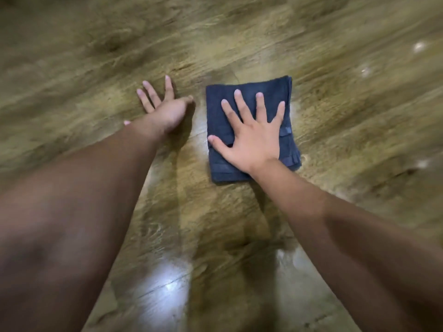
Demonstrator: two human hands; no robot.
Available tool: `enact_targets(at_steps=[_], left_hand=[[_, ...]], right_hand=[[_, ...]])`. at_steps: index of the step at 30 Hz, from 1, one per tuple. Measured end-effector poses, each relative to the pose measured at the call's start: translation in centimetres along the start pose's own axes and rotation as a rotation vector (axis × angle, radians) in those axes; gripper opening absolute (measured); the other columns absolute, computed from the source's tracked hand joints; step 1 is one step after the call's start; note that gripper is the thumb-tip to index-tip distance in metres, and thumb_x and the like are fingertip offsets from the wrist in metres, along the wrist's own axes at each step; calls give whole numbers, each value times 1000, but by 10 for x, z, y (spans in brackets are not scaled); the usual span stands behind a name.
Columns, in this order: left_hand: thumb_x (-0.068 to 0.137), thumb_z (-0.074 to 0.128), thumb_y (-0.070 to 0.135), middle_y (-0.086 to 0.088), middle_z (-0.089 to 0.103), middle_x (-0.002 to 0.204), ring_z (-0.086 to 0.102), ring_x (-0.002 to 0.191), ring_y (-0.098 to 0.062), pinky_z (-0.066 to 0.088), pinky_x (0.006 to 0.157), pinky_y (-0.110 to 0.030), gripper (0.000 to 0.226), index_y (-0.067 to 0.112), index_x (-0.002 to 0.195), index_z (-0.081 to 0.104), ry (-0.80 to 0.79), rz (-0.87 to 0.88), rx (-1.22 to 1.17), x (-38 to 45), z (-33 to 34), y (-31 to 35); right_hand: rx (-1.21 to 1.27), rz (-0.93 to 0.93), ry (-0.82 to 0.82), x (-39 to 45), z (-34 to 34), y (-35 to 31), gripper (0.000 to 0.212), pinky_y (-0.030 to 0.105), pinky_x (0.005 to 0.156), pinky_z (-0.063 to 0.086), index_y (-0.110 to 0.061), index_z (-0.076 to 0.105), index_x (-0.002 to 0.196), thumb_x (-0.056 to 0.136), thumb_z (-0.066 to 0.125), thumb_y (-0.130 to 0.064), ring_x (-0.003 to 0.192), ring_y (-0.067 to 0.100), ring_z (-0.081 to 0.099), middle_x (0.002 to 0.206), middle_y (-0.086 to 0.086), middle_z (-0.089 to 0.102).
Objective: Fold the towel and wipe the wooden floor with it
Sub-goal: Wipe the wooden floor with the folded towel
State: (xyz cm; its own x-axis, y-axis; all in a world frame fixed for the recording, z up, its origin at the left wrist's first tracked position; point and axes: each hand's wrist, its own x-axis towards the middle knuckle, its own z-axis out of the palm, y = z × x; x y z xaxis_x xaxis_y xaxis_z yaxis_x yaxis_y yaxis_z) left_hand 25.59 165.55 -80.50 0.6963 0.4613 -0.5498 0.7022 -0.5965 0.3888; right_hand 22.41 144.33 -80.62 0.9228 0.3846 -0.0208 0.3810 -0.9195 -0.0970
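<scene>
A dark blue towel (pixel 220 111), folded into a thick square, lies flat on the wooden floor (pixel 96 56) right of centre. My right hand (pixel 256 137) presses down on top of it, palm flat and fingers spread. My left hand (pixel 165 109) rests on the bare floor just left of the towel, fingers spread, not touching the cloth. Both forearms reach in from the bottom of the view.
Brown wood-grain planks fill the whole view, blurred by motion. A bright glare patch (pixel 165 281) shines on the floor near the bottom centre. A few small white specks (pixel 418 47) lie at the far right.
</scene>
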Motion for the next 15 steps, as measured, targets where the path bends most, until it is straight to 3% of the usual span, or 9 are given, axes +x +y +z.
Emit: enact_targets(at_steps=[4, 7, 10, 15], left_hand=[[93, 31, 68, 13, -1, 168, -8, 154, -12, -16, 103, -76, 62, 50, 152, 27, 170, 141, 144, -42, 2, -35], [97, 20, 68, 12, -12, 167, -16, 153, -13, -14, 104, -77, 63, 47, 156, 12, 163, 206, 350, -97, 12, -85], [96, 16, 72, 11, -27, 164, -29, 149, -13, -15, 107, -75, 69, 46, 156, -6, 52, 156, 331, -113, 12, -113], [95, 5, 73, 15, -31, 161, -33, 147, -12, -17, 107, -72, 62, 54, 152, -10, -7, 121, 328, -100, 14, -118]], right_hand=[[14, 3, -17, -88, 8, -27, 85, 77, 110, 3, -33, 28, 157, 89, 22, -83, 151, 42, 14, 167, -1, 20], [49, -17, -48, -156, 10, -57, 85, 78, 110, 2, -29, 23, 159, 90, 29, -79, 152, 43, 12, 168, 1, 14], [97, -47, -87, -223, 12, -99, 86, 77, 111, 0, -28, 21, 160, 90, 37, -76, 152, 42, 12, 168, 2, 11], [121, 3, -111, -250, 17, -140, 90, 75, 112, -2, -28, 22, 159, 85, 47, -71, 153, 40, 11, 168, 1, 13]])
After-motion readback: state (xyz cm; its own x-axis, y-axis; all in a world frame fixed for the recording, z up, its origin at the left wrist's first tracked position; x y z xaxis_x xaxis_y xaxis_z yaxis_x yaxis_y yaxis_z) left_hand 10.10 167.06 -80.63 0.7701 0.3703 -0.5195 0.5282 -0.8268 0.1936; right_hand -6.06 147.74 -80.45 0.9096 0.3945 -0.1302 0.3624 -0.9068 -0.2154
